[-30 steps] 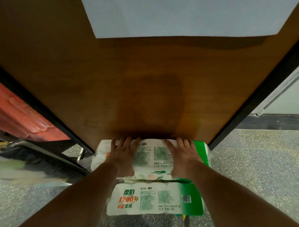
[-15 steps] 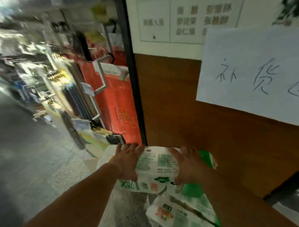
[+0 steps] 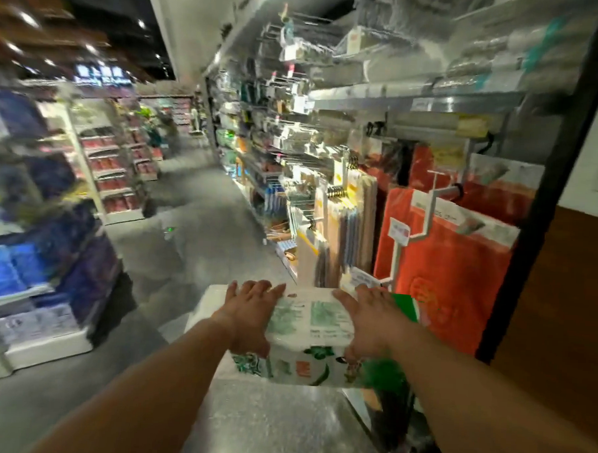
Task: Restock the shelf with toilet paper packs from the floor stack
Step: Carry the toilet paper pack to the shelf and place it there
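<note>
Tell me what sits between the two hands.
In the head view, the toilet paper pack fills the gap: the left hand and right hand hold it from either side.

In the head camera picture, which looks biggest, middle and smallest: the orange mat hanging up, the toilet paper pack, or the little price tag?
1. orange mat
2. toilet paper pack, though nearness to the camera may enlarge it
3. price tag, clearly smallest

Orange towels (image 3: 453,267) hang at my right on a white hook (image 3: 425,211); blue packs (image 3: 11,272) fill the lower-left shelf, grey floor (image 3: 195,221) between.
</note>
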`<state>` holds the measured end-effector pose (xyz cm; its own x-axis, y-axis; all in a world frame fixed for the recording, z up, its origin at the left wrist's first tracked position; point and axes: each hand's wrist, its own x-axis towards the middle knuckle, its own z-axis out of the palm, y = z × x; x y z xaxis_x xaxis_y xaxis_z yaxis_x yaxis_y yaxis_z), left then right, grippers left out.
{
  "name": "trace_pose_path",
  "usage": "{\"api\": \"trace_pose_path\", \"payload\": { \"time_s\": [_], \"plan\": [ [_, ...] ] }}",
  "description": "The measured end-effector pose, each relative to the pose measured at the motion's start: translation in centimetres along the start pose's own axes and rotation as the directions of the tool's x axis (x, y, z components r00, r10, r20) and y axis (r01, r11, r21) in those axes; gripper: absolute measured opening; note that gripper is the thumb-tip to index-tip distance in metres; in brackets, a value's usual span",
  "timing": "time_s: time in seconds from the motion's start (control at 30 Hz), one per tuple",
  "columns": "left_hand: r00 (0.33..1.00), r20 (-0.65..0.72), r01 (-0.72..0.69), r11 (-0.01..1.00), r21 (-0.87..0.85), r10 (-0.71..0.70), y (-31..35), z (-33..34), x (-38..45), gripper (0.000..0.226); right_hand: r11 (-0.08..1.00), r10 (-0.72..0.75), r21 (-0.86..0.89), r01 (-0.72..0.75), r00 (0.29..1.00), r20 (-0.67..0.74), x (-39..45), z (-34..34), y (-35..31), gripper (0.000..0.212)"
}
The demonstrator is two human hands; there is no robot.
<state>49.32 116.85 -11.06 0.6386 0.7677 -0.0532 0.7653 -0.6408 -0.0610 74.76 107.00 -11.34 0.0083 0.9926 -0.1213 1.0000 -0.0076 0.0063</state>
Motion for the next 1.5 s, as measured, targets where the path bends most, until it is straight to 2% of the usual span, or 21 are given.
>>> {"api": "trace_pose_path", "payload": {
  "time_s": [0.2, 0.53, 0.7, 0.83, 0.97, 1.17, 1.33, 1.5],
  "plan": [
    [0.964, -0.072, 0.256, 0.967, -0.007, -0.256, -15.7, -0.6, -9.9, 0.133, 0.964, -0.264, -0.05, 0.262, 0.963, -0.047, 8.1, -3.9, -16.3, 0.122],
    [0.82, -0.038, 0.571, 0.821, -0.009, -0.571, -34.8, -0.2, -19.6, 0.128, 0.823, -0.568, -0.077, 0.563, 0.821, -0.056, 22.3, -6.1, -37.8, 0.124],
    [0.721, -0.044, 0.692, 0.722, -0.003, -0.692, -43.9, 0.4, -20.6, 0.129, 0.724, -0.69, -0.074, 0.686, 0.722, -0.05, 31.2, -7.4, -46.9, 0.127],
    [0.61, -0.055, 0.791, 0.611, -0.008, -0.79, -51.2, 0.0, -21.6, 0.13, 0.624, -0.781, -0.098, 0.775, 0.621, -0.061, 38.0, -10.0, -54.6, 0.127],
    [0.522, -0.056, 0.852, 0.523, -0.005, -0.851, -58.5, 0.2, -23.6, 0.13, 0.525, -0.851, -0.124, 0.842, 0.522, -0.051, 43.4, -11.7, -62.9, 0.126],
    [0.445, -0.08, 0.895, 0.447, -0.006, -0.892, -70.8, 2.0, -27.9, 0.13, 0.413, -0.91, -0.168, 0.895, 0.411, -0.049, 50.3, -12.6, -77.0, 0.124],
    [0.404, -0.026, 0.913, 0.405, -0.058, -0.914, -82.6, 2.1, -31.4, 0.129, 0.383, -0.923, -0.172, 0.908, 0.382, -0.039, 56.0, -13.8, -89.3, 0.121],
    [0.387, -0.002, 0.922, 0.387, -0.002, -0.922, -94.5, 1.0, -34.1, 0.127, 0.353, -0.935, -0.147, 0.924, 0.347, -0.069, 61.6, -15.4, -100.6, 0.111]
  ]
}}
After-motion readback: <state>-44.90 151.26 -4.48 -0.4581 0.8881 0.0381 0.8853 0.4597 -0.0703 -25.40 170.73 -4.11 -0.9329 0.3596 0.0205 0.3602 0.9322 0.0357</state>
